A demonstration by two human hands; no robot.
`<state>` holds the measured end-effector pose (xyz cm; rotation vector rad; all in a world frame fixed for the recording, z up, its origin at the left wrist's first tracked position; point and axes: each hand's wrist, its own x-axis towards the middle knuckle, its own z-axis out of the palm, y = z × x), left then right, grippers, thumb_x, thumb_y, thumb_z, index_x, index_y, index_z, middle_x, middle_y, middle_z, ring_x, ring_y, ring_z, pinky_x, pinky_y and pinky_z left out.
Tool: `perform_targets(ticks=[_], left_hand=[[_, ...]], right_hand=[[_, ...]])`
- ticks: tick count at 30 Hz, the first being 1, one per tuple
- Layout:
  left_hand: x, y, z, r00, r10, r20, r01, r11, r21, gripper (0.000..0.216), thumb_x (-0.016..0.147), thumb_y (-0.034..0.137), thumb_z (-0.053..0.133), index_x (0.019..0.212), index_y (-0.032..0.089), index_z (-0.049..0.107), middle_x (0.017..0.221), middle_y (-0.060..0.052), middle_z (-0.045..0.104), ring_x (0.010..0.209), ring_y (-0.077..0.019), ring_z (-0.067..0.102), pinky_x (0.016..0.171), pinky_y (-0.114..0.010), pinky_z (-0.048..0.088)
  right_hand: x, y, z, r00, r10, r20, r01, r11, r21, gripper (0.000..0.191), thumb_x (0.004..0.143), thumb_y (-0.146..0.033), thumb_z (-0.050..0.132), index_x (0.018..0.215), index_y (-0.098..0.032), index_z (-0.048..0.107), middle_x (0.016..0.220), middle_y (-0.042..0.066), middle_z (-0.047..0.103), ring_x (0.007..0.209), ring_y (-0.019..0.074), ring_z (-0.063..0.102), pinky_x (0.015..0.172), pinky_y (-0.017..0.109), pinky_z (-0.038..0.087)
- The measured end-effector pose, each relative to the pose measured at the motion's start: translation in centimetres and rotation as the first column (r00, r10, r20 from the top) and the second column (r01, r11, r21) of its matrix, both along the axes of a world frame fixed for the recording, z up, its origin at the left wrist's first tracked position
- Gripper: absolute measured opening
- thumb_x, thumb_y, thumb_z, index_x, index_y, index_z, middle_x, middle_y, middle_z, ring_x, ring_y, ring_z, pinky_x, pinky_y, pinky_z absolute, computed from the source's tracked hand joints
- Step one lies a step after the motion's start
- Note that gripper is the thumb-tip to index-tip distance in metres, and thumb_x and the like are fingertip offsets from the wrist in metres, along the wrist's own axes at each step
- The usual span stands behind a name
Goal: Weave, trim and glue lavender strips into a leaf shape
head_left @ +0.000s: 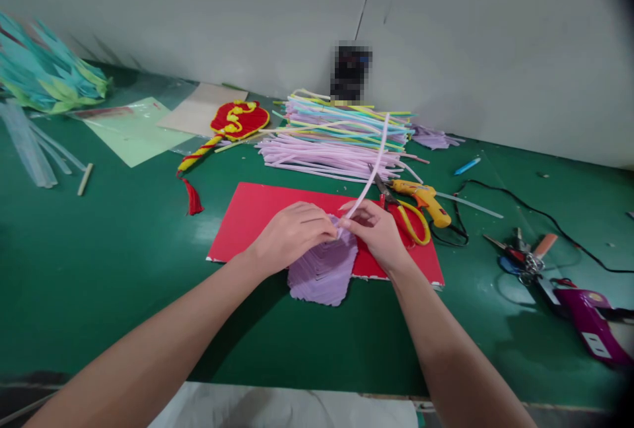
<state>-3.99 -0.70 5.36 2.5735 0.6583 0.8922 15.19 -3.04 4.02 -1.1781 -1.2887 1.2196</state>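
A ridged purple piece built of layered pipe cleaners (321, 273) lies partly over the front edge of a red board (252, 213). My left hand (297, 233) is closed over its upper part, fingertips pressed together on it. In the pinched fingers of my right hand (374, 230) is a pale purple pipe cleaner (379, 157), its free end curving up and away. Its lower end meets the top of the layered piece between my hands; the exact join is hidden by my fingers.
Behind the board lies a pile of coloured pipe cleaners (331, 157). Yellow-handled scissors (416, 223) and a yellow glue gun (426, 202) sit at the right. A red fan-shaped piece (242, 119) lies back left; a purple tool (589, 322) lies far right, near keys (529, 259).
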Motion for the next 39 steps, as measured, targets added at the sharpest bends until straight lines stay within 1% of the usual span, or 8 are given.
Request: perform_targets(ticks=[7, 11, 14, 19, 24, 29, 34, 39], left_hand=[[0.3, 0.1, -0.4, 0.989, 0.145, -0.031, -0.146, 0.989, -0.022, 0.019, 0.087, 0.033, 0.052, 0.097, 0.02, 0.061, 0.096, -0.003, 0.066, 0.093, -0.0166, 0.058, 0.084, -0.03, 0.042], [0.3, 0.4, -0.7, 0.921, 0.381, -0.077, -0.388, 0.912, -0.135, 0.027, 0.086, 0.037, 0.052, 0.105, 0.018, 0.058, 0.105, -0.007, 0.061, 0.102, -0.0203, 0.053, 0.089, -0.034, 0.041], [0.2, 0.7, -1.1, 0.884, 0.424, -0.198, -0.459, 0.866, -0.195, 0.03, 0.078, 0.039, 0.062, 0.097, 0.016, 0.058, 0.101, -0.007, 0.058, 0.099, -0.0235, 0.052, 0.085, -0.038, 0.042], [0.3, 1.0, -1.3, 0.889, 0.385, -0.249, -0.443, 0.86, -0.252, 0.03, 0.069, 0.038, 0.07, 0.083, 0.017, 0.054, 0.096, -0.005, 0.057, 0.092, -0.0238, 0.051, 0.079, -0.038, 0.041], [0.4, 0.8, -1.1, 0.921, 0.365, -0.136, -0.388, 0.833, -0.395, 0.022, 0.071, 0.03, 0.067, 0.08, 0.019, 0.051, 0.089, -0.003, 0.059, 0.091, -0.0223, 0.051, 0.078, -0.035, 0.04], [0.5, 0.6, -0.7, 0.944, 0.331, -0.003, -0.24, 0.68, -0.693, 0.017, 0.072, 0.024, 0.062, 0.081, 0.02, 0.048, 0.08, 0.002, 0.057, 0.073, -0.0138, 0.054, 0.063, -0.025, 0.04], [0.5, 0.8, -0.5, 0.958, 0.284, 0.039, -0.118, 0.514, -0.85, 0.026, 0.072, 0.03, 0.062, 0.093, 0.019, 0.053, 0.07, 0.003, 0.056, 0.063, -0.0122, 0.054, 0.054, -0.021, 0.039], [0.4, 0.9, 0.0, 0.969, 0.238, 0.062, -0.061, 0.479, -0.876, 0.036, 0.067, 0.033, 0.067, 0.099, 0.018, 0.06, 0.091, -0.002, 0.065, 0.079, -0.0161, 0.06, 0.065, -0.024, 0.046]], right_hand=[[0.1, 0.2, 0.0, 0.997, -0.072, -0.025, 0.072, 0.997, -0.003, 0.026, 0.064, -0.032, 0.076, 0.084, -0.021, 0.065, 0.074, -0.001, 0.067, 0.072, 0.0133, 0.062, 0.069, 0.026, 0.048], [0.1, 0.5, -0.3, 0.976, -0.202, -0.078, 0.203, 0.979, 0.003, 0.018, 0.065, -0.03, 0.075, 0.075, -0.02, 0.063, 0.074, -0.002, 0.066, 0.073, 0.0126, 0.062, 0.072, 0.026, 0.048], [0.3, 0.8, -0.7, 0.952, -0.29, -0.101, 0.292, 0.956, 0.014, 0.017, 0.066, -0.03, 0.074, 0.074, -0.02, 0.063, 0.072, -0.002, 0.065, 0.072, 0.0121, 0.061, 0.071, 0.026, 0.047], [0.4, 0.9, -1.2, 0.943, -0.32, -0.087, 0.322, 0.947, 0.01, 0.02, 0.066, -0.034, 0.073, 0.078, -0.019, 0.065, 0.073, -0.001, 0.066, 0.071, 0.0128, 0.06, 0.07, 0.027, 0.046], [0.3, 0.7, -0.8, 0.971, -0.233, -0.05, 0.235, 0.971, 0.036, 0.016, 0.069, -0.034, 0.07, 0.074, -0.02, 0.065, 0.08, 0.002, 0.066, 0.08, 0.0154, 0.06, 0.075, 0.029, 0.047], [0.4, 0.5, 0.0, 0.998, -0.045, -0.034, 0.047, 0.996, 0.079, 0.013, 0.07, -0.031, 0.07, 0.069, -0.02, 0.065, 0.087, 0.002, 0.064, 0.082, 0.0148, 0.059, 0.073, 0.027, 0.047], [0.8, 0.4, 0.1, 1.0, 0.023, -0.009, -0.022, 0.999, 0.05, 0.012, 0.071, -0.031, 0.07, 0.073, -0.02, 0.066, 0.087, 0.003, 0.067, 0.082, 0.016, 0.06, 0.075, 0.029, 0.047], [0.8, 0.4, 0.2, 1.0, 0.027, -0.011, -0.027, 0.999, 0.04, 0.011, 0.072, -0.031, 0.069, 0.073, -0.02, 0.066, 0.083, 0.002, 0.068, 0.082, 0.0169, 0.061, 0.079, 0.031, 0.047]])
